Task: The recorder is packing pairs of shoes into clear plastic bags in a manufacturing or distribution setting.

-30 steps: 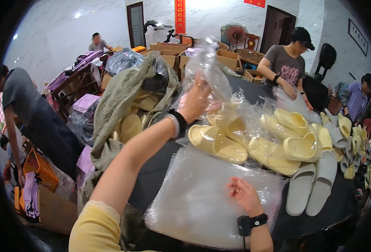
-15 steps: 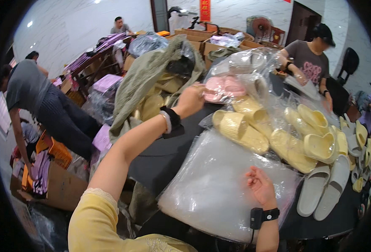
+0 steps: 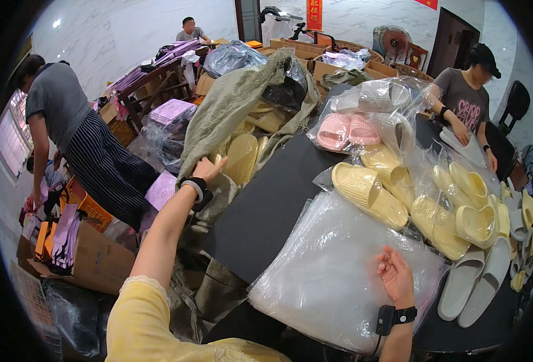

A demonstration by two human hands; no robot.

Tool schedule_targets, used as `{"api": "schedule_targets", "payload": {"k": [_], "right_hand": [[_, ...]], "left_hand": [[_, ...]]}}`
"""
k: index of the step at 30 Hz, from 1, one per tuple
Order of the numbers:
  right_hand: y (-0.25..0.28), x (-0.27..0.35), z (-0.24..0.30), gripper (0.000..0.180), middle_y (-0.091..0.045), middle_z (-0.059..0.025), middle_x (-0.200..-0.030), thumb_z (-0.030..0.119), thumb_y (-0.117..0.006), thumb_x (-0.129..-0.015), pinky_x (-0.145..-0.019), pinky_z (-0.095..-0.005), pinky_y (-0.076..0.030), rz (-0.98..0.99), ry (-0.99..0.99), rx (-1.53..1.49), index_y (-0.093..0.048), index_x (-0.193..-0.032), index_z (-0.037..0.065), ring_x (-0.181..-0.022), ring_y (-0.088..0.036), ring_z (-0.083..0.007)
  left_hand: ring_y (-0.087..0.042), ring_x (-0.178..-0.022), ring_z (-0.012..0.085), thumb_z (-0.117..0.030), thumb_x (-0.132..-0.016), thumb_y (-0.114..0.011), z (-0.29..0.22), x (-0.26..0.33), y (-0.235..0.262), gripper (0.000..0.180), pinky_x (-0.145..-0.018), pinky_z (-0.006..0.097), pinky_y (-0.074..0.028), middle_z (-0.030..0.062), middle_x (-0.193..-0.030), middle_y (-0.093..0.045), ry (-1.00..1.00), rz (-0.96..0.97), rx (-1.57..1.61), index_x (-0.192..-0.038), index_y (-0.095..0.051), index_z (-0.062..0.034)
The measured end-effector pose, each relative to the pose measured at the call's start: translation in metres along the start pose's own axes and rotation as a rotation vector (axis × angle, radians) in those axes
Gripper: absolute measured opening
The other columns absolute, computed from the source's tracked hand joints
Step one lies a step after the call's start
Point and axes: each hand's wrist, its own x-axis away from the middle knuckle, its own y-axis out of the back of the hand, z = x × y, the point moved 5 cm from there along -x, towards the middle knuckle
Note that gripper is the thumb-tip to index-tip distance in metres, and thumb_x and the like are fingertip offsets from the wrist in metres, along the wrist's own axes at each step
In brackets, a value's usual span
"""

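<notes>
My left hand (image 3: 208,171) reaches to the mouth of a green woven sack (image 3: 218,114), fingers partly stretched and nothing seen in them. Yellow slippers (image 3: 241,158) lie inside the sack, just beyond my fingertips. Over a stack of clear plastic bags (image 3: 320,271) rests my right hand (image 3: 395,274), palm up, its fingers loosely curled, apart and without anything in them. Bagged yellow slippers (image 3: 372,196) lie beyond the stack, with a bagged pink pair (image 3: 348,131) farther back. A grey pair of slippers (image 3: 474,283) sits at the right of the stack.
Across the black table (image 3: 260,199), a co-worker (image 3: 462,99) handles a light grey slipper (image 3: 464,148). More slippers crowd the right edge. At left, another person (image 3: 76,120) bends beside a cardboard box (image 3: 97,253) with purple packages. A third person (image 3: 189,33) sits at the back.
My left hand has moved left and down, away from the bagged pink slippers to the sack. The right hand stays over the bag stack. The person at left has straightened up somewhat.
</notes>
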Motion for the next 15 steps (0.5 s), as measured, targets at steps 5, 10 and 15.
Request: {"api": "schedule_targets", "payload": {"k": [5, 10, 15], "right_hand": [[-0.001, 0.001, -0.003, 0.029, -0.059, -0.0124, -0.092, 0.018, -0.046, -0.093, -0.067, -0.0278, -0.047, -0.014, -0.011, -0.011, -0.049, -0.115, -0.001, -0.073, -0.056, -0.0158], [0.002, 0.001, -0.005, 0.03, -0.059, -0.013, -0.094, 0.019, -0.045, -0.094, -0.067, -0.0289, -0.047, 0.019, -0.001, -0.01, -0.049, -0.115, -0.001, -0.073, -0.056, -0.0165], [-0.003, 0.0, -0.002, 0.03, -0.06, -0.0099, -0.092, 0.021, -0.043, -0.095, -0.066, -0.0274, -0.048, 0.017, -0.007, 0.005, -0.051, -0.115, 0.0, -0.072, -0.057, -0.0136]], "left_hand": [[-0.055, -0.106, 0.0367, -0.051, -0.077, -0.06, -0.033, -0.013, -0.002, 0.071, -0.088, 0.042, -0.046, 0.0266, -0.115, -0.054, -0.055, 0.091, -0.251, -0.117, -0.049, 0.0065], [-0.062, -0.096, 0.0301, -0.015, -0.081, -0.051, -0.026, -0.017, -0.002, 0.022, -0.079, 0.039, -0.05, 0.0174, -0.101, -0.064, -0.025, -0.064, -0.515, -0.09, -0.068, -0.0041], [-0.063, -0.088, 0.0358, -0.027, -0.082, -0.048, -0.028, -0.026, 0.057, 0.032, -0.076, 0.045, -0.05, 0.0201, -0.094, -0.065, -0.155, -0.184, -0.44, -0.088, -0.067, -0.0016]]}}
